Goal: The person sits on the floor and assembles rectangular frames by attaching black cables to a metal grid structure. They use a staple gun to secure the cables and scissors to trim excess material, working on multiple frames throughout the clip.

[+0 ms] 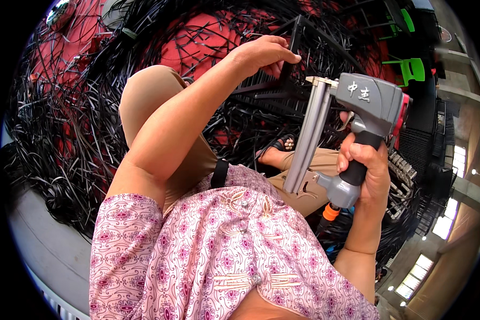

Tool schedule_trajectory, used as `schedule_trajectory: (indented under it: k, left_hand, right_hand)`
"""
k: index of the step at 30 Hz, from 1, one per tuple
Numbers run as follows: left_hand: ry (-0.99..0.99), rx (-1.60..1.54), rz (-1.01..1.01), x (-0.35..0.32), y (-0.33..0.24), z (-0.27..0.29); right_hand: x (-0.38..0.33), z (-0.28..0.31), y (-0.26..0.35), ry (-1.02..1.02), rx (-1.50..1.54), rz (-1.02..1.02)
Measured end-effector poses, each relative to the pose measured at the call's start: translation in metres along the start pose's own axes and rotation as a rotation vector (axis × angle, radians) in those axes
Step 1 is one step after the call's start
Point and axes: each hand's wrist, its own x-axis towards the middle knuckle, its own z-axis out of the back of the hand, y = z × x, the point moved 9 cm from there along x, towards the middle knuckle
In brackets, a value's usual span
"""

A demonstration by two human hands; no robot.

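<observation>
My right hand [369, 160] is wrapped round the black grip of a grey pneumatic nail gun [370, 101]. Its long silver magazine [305, 136] slants down toward my lap, and an orange-collared hose fitting [330, 214] shows beneath the handle. Farther left, my left hand [264, 56] is closed at a bar of a black frame [295, 37], thumb across the bar and the other fingers curled under. Black strips [272, 98] cross the lower part of this frame. The nail gun's nose is apart from the frame.
Loose black strips [64, 133] lie in heaps over the red floor covering [192, 45]. My bent knee [149, 96] and sandalled foot [282, 146] are close to the frame. Green chairs [410, 69] stand at the far right, and a pale bundle of sticks [402, 178] lies by my right arm.
</observation>
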Motion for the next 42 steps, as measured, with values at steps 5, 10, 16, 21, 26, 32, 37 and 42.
schedule_trajectory:
  k: [5,10,16,21,26,32,37,42]
  left_hand:
    - [-0.036,0.001,0.016,-0.004,-0.001,-0.001]
    - [-0.054,0.000,0.010,-0.002,0.000,0.001]
    - [-0.065,-0.016,0.004,-0.006,-0.003,-0.001]
    - [-0.058,-0.002,0.008,-0.004,0.000,-0.001]
    - [-0.051,0.004,0.002,-0.006,-0.003,-0.004]
    - [-0.025,0.045,0.020,-0.007,-0.004,-0.003]
    - [-0.041,0.047,0.030,-0.009,-0.004,-0.003]
    - [-0.073,0.026,0.007,-0.011,-0.003,-0.005]
  right_hand:
    - [0.017,-0.011,-0.001,0.056,-0.062,-0.046]
    - [0.025,-0.021,0.001,0.089,-0.086,-0.067]
    - [0.030,-0.021,-0.001,0.043,-0.110,-0.069]
    - [0.031,-0.021,-0.002,0.038,-0.118,-0.092]
    - [0.031,-0.021,-0.003,0.043,-0.118,-0.098]
    - [0.031,-0.023,-0.004,0.061,-0.127,-0.112]
    - [0.030,-0.028,-0.002,0.096,-0.187,-0.117]
    - [0.029,-0.025,-0.005,0.100,-0.211,-0.138]
